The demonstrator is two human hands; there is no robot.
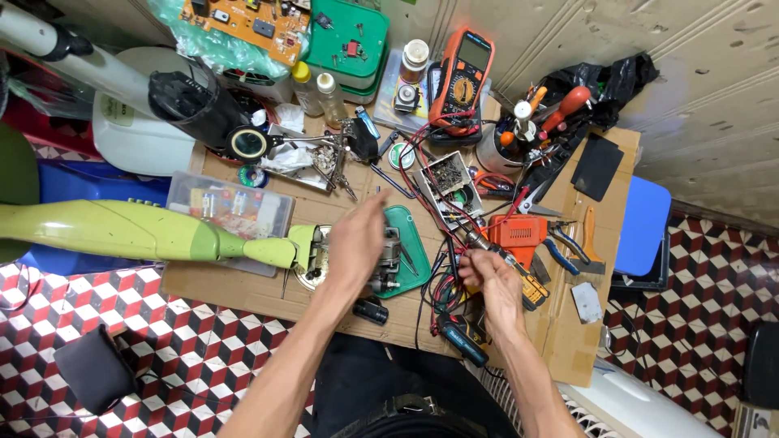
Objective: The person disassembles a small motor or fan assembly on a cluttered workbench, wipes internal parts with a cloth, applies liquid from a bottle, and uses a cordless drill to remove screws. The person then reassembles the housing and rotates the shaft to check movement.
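A cluttered cardboard-covered workbench is being seen from above, over a red, white and black tiled floor.

At far left, a long lime-green appliance body is lying across the bench, its narrow end meeting an exposed electric motor near the centre. Behind it, a clear plastic parts box is sitting.

The person's left hand is hovering over the motor, fingers extended and loosely together, blurred; whether it is gripping the motor or only touching it cannot be told. The motor is partly resting on a small green tray.

Just right of it, red and black test leads are tangling across the bench, running up toward an orange multimeter at the back. The right hand is curled closed, pinching a slim metal-tipped tool or probe beside an orange power tool.

Further right, pliers and screwdrivers in a cup are lying or standing close by.

Likely risks: the hands are working amid loose leads, so a snagged wire could be dragging the multimeter or the tray's small parts off; the probe tip could be slipping onto bare motor terminals and shorting them.
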